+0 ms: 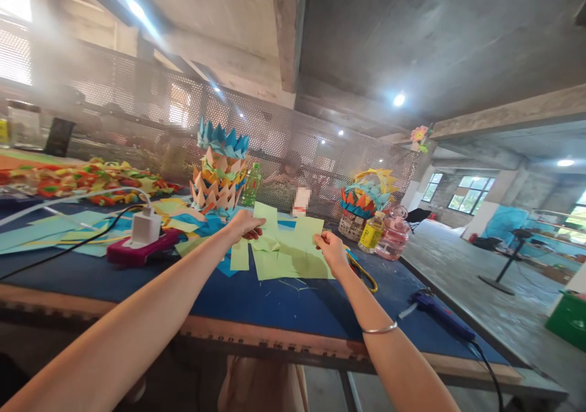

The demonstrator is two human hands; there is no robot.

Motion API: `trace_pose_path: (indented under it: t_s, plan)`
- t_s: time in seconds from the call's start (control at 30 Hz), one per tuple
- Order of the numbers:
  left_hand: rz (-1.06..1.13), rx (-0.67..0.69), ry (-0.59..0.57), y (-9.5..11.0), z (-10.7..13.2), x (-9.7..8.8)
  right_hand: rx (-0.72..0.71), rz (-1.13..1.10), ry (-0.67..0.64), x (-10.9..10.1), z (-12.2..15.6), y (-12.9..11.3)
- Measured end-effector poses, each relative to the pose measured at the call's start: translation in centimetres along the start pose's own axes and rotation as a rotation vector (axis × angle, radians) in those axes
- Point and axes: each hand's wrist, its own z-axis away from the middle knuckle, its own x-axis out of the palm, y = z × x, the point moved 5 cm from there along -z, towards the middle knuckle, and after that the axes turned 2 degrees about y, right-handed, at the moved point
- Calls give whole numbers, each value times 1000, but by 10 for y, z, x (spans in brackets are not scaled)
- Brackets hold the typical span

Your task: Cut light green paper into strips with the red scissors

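Note:
My left hand (245,224) is closed in a pinch on a small light green paper piece (267,215), held just above the blue table (256,299). My right hand (330,248) pinches another light green paper piece (307,227) a little to the right. Below and between both hands lies a spread of light green paper sheets (286,262). A thin bracelet (379,329) circles my right wrist.
A stacked folded-paper tower (220,171) stands behind the sheets. A paper basket (364,207), a yellow-labelled bottle (372,232) and a pink jar (394,234) sit at right. A white charger on a pink power strip (143,236) lies left, a blue glue gun (437,310) near the right edge.

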Motion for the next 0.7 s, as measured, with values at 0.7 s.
trace_pose_path:
  t_s: [0.7]
  plan:
    - [-469,294,86,25,26,10,-34,21,-167,15,3,1]
